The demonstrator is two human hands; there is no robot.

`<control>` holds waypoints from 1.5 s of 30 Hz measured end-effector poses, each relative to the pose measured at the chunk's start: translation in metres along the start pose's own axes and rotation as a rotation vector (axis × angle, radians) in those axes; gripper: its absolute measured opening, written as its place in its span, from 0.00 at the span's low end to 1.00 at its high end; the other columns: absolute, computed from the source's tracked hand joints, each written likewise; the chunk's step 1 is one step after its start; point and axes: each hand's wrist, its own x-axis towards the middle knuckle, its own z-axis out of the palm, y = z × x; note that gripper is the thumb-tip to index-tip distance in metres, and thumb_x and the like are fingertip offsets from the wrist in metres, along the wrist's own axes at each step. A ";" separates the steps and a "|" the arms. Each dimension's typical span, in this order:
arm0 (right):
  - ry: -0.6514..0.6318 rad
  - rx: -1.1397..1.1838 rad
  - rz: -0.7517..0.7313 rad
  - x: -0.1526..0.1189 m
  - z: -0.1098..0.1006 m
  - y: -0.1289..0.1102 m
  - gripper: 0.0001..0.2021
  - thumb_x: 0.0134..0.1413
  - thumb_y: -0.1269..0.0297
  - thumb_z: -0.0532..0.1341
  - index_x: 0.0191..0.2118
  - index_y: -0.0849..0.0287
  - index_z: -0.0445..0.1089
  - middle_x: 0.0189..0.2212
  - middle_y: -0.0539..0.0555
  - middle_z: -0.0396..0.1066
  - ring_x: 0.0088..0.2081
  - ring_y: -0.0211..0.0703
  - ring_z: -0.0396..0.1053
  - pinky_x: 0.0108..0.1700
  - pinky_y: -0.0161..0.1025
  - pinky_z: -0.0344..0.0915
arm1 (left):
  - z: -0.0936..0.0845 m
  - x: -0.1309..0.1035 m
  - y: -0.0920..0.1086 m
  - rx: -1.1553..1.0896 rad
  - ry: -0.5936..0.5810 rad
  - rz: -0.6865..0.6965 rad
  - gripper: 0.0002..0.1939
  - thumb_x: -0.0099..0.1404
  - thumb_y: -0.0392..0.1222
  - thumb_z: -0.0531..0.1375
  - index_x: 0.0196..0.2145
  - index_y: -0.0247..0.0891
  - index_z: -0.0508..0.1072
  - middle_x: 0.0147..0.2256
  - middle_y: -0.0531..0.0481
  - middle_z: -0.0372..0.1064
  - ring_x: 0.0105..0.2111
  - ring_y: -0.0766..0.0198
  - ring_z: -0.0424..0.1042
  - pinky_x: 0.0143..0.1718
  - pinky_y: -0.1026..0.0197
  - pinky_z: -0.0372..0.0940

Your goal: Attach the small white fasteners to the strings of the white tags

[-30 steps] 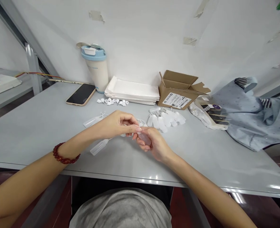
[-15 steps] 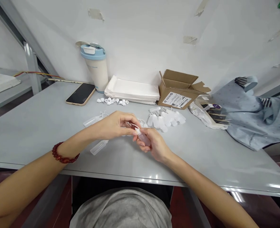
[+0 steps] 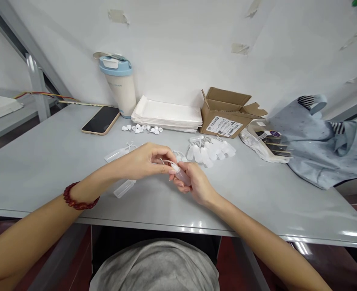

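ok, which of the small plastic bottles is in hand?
The translucent squeeze bottle in the right hand, tilted, with the left hand at its neck; the other bottles lie on the grey table.

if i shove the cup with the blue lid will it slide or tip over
The blue-lidded cup would probably tip if pushed high, since it stands tall and narrows downward. A low push might slide it instead, as the gray tabletop looks glossy. Its weight is hard to judge through opaque walls.
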 end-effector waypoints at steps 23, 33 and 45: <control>-0.116 0.084 0.178 0.002 0.000 -0.005 0.29 0.58 0.40 0.43 0.24 0.61 0.62 0.11 0.41 0.46 0.13 0.27 0.37 0.16 0.30 0.35 | -0.001 -0.001 0.003 0.111 -0.057 0.062 0.10 0.64 0.44 0.58 0.39 0.38 0.75 0.33 0.50 0.73 0.33 0.65 0.71 0.37 0.64 0.63; 0.185 -0.339 -0.282 -0.001 -0.004 0.000 0.14 0.57 0.51 0.56 0.34 0.59 0.65 0.24 0.47 0.61 0.22 0.32 0.55 0.24 0.33 0.51 | -0.005 0.001 0.011 0.096 0.251 -0.145 0.15 0.60 0.50 0.61 0.29 0.34 0.74 0.20 0.53 0.67 0.23 0.68 0.65 0.23 0.67 0.58; 0.200 -0.381 -0.399 0.000 -0.006 0.000 0.14 0.61 0.57 0.54 0.39 0.61 0.70 0.21 0.46 0.56 0.23 0.33 0.54 0.26 0.34 0.53 | -0.005 0.002 0.007 -0.043 0.259 -0.086 0.08 0.60 0.44 0.62 0.31 0.35 0.73 0.24 0.53 0.70 0.25 0.67 0.70 0.30 0.65 0.66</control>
